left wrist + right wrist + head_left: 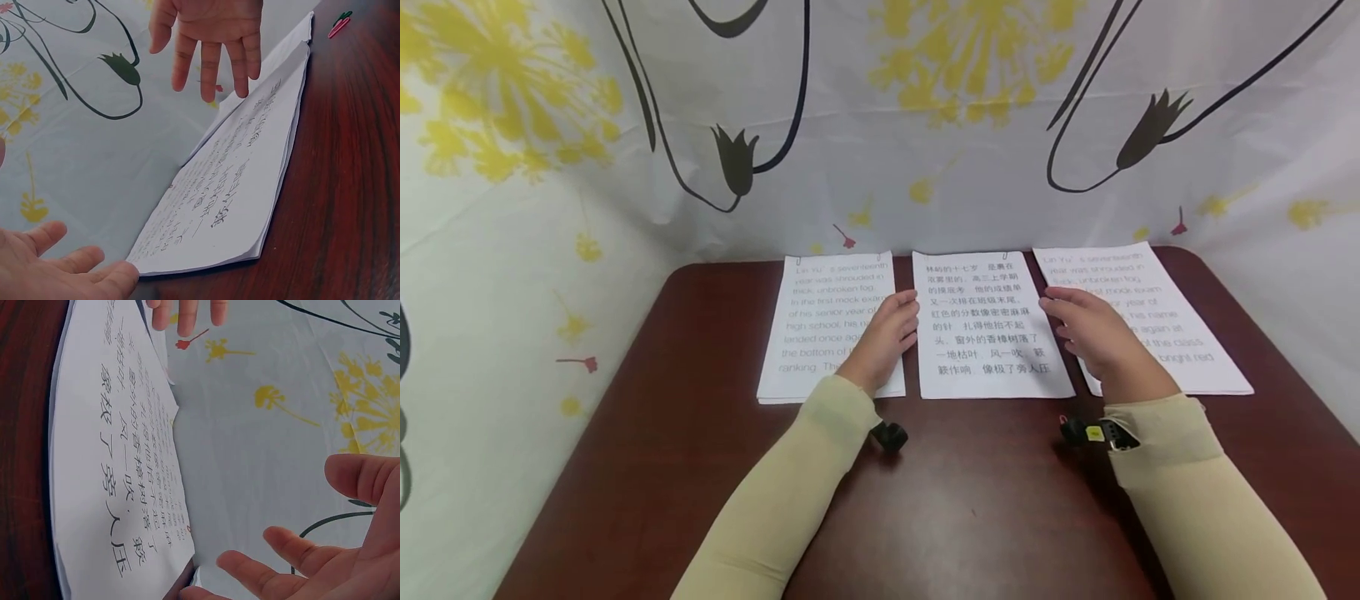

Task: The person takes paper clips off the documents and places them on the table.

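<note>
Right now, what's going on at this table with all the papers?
A person sits at a dark wooden table with three stacks of printed pages laid side by side. The left hand is over the left stack, fingers relaxed, beside the edge of the middle stack, which is printed in Chinese. The right hand is over the right stack, on the middle stack's other side. Neither hand grips anything. A few coloured paper clips lie on the table nearby.

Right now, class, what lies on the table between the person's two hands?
In the head view, the white sheet printed with Chinese text lies between the left hand and the right hand.
</note>
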`<state>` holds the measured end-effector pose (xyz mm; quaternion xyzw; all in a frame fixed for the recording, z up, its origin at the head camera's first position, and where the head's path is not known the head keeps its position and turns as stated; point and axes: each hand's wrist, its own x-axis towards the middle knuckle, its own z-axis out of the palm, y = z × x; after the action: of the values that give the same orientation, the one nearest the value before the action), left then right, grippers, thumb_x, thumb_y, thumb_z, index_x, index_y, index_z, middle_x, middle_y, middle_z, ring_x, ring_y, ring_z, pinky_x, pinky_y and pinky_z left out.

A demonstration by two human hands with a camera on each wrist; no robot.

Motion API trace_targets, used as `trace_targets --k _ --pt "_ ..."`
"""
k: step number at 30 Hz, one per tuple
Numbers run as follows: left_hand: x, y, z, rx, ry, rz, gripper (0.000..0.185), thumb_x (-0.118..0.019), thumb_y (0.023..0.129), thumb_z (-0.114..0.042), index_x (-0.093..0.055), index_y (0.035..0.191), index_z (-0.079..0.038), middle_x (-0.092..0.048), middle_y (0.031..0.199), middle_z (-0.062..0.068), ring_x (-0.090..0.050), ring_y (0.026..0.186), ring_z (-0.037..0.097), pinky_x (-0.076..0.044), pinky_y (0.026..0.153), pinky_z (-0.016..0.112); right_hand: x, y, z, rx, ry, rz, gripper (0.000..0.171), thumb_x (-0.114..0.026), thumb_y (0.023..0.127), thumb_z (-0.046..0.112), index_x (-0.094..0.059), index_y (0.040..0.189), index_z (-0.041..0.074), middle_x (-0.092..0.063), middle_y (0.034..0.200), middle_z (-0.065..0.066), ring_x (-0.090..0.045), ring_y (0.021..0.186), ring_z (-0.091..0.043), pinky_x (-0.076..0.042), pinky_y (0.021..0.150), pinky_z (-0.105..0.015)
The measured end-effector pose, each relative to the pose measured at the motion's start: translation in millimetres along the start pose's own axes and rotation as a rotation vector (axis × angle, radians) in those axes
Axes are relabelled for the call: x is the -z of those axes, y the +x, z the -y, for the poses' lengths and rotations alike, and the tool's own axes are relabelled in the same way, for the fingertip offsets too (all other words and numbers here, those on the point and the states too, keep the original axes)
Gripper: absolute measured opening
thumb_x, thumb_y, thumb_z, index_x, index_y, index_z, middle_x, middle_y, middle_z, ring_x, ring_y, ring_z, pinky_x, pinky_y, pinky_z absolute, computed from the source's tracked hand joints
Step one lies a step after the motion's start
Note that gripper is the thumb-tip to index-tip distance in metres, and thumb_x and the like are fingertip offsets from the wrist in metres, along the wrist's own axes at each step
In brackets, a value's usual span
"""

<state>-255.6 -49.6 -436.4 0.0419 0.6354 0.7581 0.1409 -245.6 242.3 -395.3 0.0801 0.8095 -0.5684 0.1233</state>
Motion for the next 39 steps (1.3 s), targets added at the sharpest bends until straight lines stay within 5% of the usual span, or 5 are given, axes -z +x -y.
trace_targets --k 14,24,39 --pt "1.3 2.8 -1.2 0.087 -0.021 -0.030 0.063 -0.047 0.110 -0.039 -0.031 0.166 -0.014 -0.031 0.172 0.008 -0.032 0.158 0.036 -0.033 0.127 0.048 2.0 2.8 -3.3 -0.036 0.005 0.045 0.076 -0.045 0.110 0.044 -0.014 0.170 0.010 -0.013 0.175 -0.021 -0.020 0.155 -0.059 -0.022 0.123 -0.072" --pt "3.5 1.3 3.4 0.012 -0.018 -0.116 0.063 -0.048 0.108 -0.036 -0.033 0.164 -0.009 -0.034 0.169 0.012 -0.039 0.154 0.034 -0.043 0.119 0.049 0.4 2.9 -3.5 -0.045 0.045 0.045 0.076 -0.046 0.110 0.045 -0.016 0.170 0.010 -0.020 0.174 -0.020 -0.024 0.156 -0.052 -0.027 0.121 -0.072" --pt "5.3 4.8 8.3 -0.010 -0.089 -0.117 0.063 -0.050 0.108 -0.030 -0.032 0.163 -0.005 -0.043 0.162 0.020 -0.052 0.140 0.033 -0.048 0.110 0.045 1.2 6.9 -8.5 -0.039 0.054 0.050 0.073 -0.045 0.110 0.046 -0.021 0.170 0.012 -0.031 0.165 -0.018 -0.045 0.133 -0.031 -0.047 0.101 -0.043"
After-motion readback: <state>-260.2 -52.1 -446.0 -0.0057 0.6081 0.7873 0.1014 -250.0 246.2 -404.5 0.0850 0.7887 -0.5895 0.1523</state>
